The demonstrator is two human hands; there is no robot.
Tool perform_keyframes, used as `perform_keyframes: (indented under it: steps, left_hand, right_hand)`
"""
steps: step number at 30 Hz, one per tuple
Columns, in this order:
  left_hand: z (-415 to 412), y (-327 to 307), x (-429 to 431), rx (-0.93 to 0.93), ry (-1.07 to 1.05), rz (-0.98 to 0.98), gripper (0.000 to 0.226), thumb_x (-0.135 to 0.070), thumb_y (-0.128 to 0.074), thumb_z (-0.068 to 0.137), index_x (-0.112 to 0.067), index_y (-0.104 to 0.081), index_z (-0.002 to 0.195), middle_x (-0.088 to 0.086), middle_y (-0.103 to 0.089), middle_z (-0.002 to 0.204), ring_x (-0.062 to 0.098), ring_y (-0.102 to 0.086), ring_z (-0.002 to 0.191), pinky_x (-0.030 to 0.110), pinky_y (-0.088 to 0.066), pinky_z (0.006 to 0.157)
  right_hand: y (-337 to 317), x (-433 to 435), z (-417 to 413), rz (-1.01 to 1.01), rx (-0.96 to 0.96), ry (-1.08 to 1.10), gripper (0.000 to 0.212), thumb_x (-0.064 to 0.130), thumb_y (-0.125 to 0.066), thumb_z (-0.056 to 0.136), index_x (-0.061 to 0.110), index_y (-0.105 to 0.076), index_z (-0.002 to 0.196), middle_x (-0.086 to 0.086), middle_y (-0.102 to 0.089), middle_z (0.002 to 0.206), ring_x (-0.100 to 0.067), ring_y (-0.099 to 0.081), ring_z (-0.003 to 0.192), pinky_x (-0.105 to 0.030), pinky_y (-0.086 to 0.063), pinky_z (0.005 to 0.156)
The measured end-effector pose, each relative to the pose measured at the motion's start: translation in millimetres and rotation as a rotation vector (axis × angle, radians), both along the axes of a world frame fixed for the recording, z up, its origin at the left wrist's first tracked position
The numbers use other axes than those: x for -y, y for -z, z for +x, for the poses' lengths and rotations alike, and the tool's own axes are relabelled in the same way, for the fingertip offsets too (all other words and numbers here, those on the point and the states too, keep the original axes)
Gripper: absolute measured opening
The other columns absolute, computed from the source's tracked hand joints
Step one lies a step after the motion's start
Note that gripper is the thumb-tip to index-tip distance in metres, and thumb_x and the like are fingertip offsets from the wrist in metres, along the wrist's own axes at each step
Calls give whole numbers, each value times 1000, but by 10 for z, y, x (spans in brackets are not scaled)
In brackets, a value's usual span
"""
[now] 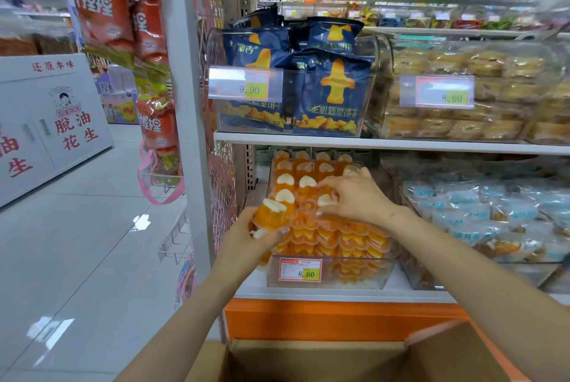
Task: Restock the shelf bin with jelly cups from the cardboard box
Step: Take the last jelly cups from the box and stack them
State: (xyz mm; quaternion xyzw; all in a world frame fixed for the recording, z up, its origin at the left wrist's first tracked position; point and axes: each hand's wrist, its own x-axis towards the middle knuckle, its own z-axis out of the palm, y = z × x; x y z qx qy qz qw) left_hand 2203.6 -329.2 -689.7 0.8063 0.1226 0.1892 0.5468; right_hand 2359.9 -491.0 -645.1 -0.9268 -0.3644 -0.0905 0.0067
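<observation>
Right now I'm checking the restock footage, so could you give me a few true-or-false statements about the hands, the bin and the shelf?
1. The left hand holds orange jelly cups. True.
2. The price tag on the jelly bin reads 9.90. False: it reads 8.60.
3. The right hand is down in the cardboard box. False: its fingers curl on cups in the bin.
4. Blue snack bags fill the bin on the shelf above. True.
</observation>
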Motion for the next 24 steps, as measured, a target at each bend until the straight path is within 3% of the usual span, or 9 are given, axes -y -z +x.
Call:
perform_keyframes:
  steps: [3, 6, 8, 9, 12, 14, 16, 20, 24]
  left_hand:
    - [6, -1, 0, 5, 0, -9, 30, -30, -68, 81, -24, -53, 107, -10, -61, 95, 3, -56, 86, 16, -39, 64]
    - [20, 13, -3, 1, -3, 13, 31, -31, -68, 81, -24, -53, 107, -11, -60, 95, 3, -56, 87, 17, -41, 66]
    - [27, 19, -2, 5, -1, 19, 32, -31, -68, 81, -24, -54, 108, -10, -61, 95, 4, -57, 88, 18, -42, 67]
    - [27, 19, -1, 6, 1, 17, 32, -31, -68, 81, -23, -54, 108, -10, -61, 95, 4, -57, 87, 18, -42, 67]
    - [31, 22, -2, 8, 7, 18, 32, -31, -68, 81, -22, -53, 109, -10, -60, 94, 4, -56, 87, 18, -41, 66]
    - [41, 32, 1, 12, 14, 15, 34, -31, -68, 81, -22, -53, 110, -10, -60, 95, 4, -56, 87, 17, -41, 66]
    - [55, 39, 14, 14, 24, 16, 35, -31, -68, 81, -22, -52, 111, -10, -60, 97, 3, -56, 88, 16, -41, 65]
    - [94, 28, 45, 22, 36, 14, 33, -29, -69, 81, -26, -51, 109, -9, -59, 99, 2, -56, 89, 15, -41, 65]
    - [130, 26, 74, 11, 54, 29, 40, -31, -71, 79, -23, -52, 113, -7, -60, 103, 9, -58, 93, 21, -49, 75]
  right_hand:
    - [-36, 15, -35, -23, -54, 11, 60, 62, -61, 77, 35, -49, 130, 5, -62, 109, -21, -48, 115, -39, -23, 101]
    - [-36, 13, -30, -14, -8, 51, 41, 62, -60, 78, 33, -59, 106, 9, -54, 87, -20, -52, 107, -38, -25, 97]
    - [-28, 6, -18, -30, 43, 88, 49, 71, -57, 73, 29, -59, 99, 3, -60, 91, -23, -51, 109, -41, -26, 98]
    - [-37, 18, -9, -37, 27, 90, 56, 72, -57, 72, 29, -58, 108, 1, -63, 99, -24, -50, 112, -42, -26, 100]
    - [-113, 81, 27, -7, -124, 51, 56, 55, -66, 77, 35, -52, 127, 8, -60, 99, -21, -49, 113, -41, -29, 97]
    - [-88, 80, 33, 49, -115, 32, 38, 43, -68, 79, 37, -60, 116, 12, -59, 91, -19, -52, 108, -38, -30, 94]
    - [-18, 42, 6, 129, -73, 45, 28, 47, -68, 78, 36, -63, 103, 11, -59, 87, -18, -55, 103, -36, -31, 92]
    - [75, -44, -44, 180, -43, 103, 32, 56, -64, 78, 30, -60, 95, 12, -56, 85, -18, -55, 103, -36, -30, 93]
    - [145, -120, -79, 198, -1, 157, 34, 59, -61, 79, 28, -56, 94, 8, -63, 96, -20, -56, 103, -38, -31, 94]
